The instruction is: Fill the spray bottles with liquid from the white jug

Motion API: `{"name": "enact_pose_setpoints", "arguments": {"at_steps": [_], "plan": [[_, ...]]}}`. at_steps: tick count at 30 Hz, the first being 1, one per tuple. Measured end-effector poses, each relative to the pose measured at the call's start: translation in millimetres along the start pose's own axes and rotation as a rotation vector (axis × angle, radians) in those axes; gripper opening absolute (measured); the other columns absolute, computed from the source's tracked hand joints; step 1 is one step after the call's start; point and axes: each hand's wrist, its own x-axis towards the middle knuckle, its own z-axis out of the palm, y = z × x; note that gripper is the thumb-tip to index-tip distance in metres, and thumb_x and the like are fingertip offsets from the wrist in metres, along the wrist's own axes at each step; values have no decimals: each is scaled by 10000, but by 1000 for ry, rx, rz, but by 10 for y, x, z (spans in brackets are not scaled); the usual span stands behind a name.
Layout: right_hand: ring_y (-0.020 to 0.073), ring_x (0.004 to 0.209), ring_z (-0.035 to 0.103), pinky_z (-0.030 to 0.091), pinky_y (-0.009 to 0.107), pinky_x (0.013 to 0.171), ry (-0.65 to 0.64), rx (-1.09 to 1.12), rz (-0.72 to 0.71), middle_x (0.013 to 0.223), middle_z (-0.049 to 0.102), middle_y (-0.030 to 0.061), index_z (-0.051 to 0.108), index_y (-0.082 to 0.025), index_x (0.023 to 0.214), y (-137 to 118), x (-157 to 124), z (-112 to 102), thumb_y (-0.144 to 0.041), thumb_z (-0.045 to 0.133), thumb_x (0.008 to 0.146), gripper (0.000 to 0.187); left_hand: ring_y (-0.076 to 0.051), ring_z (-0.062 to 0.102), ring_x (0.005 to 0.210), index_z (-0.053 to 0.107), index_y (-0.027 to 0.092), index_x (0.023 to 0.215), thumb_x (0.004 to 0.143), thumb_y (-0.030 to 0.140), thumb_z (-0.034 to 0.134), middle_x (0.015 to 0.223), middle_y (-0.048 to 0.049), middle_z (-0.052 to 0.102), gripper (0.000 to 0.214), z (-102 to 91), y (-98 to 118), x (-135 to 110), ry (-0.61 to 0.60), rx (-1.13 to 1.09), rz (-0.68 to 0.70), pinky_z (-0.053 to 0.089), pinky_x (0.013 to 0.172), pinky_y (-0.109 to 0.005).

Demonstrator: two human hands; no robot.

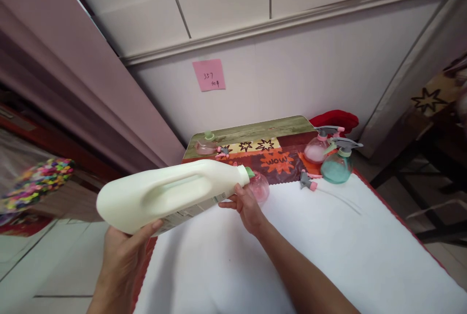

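Note:
A large cream detergent bottle point(171, 190) with a moulded handle lies nearly level in the air, spout to the right. My left hand point(126, 250) grips it under its base, thumb on the near side. At the neck, my right hand point(248, 207) supports it with fingertips, the other fingers stretched out. The bottle's green spout point(249, 172) meets the mouth of a round pink spray bottle point(260, 188) standing on the table without its head. Whether liquid flows I cannot tell. Right of this lies a loose grey-and-pink spray head point(309, 181) with its tube.
Two spray bottles with heads, one pink point(315, 151) and one teal point(336, 169), stand at the right. A clear bottle with a green neck point(206, 145) and another spray head point(223, 152) sit at the back left. A white cloth point(339, 250) covers the near table.

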Motion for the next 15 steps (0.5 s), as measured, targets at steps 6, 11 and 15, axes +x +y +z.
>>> {"name": "enact_pose_setpoints", "arguments": {"at_steps": [6,11,15], "plan": [[273,1058,707,631,419,796,3,1,5,1317,661,90,534,-236,1324,-11,0,9,-648,722,779,708,-195,747,879,704,186,1221,391,125,949,975,-35,803,868,51,70,-86,-10,24,-29,581,817,-205],[267,1037,712,632,431,808,-9,-10,-2,1284,679,81,539,-241,1331,-12,-5,16,-641,698,805,680,-208,753,839,711,173,1208,355,116,938,984,-61,802,885,38,34,-57,29,12,-21,590,767,-206],[264,1030,710,631,429,804,-14,-14,-3,1278,679,81,551,-232,1319,-7,-8,16,-640,694,808,670,-258,757,798,729,140,1166,295,69,909,942,-100,800,892,-31,-24,9,34,13,-10,614,685,-255]]}}
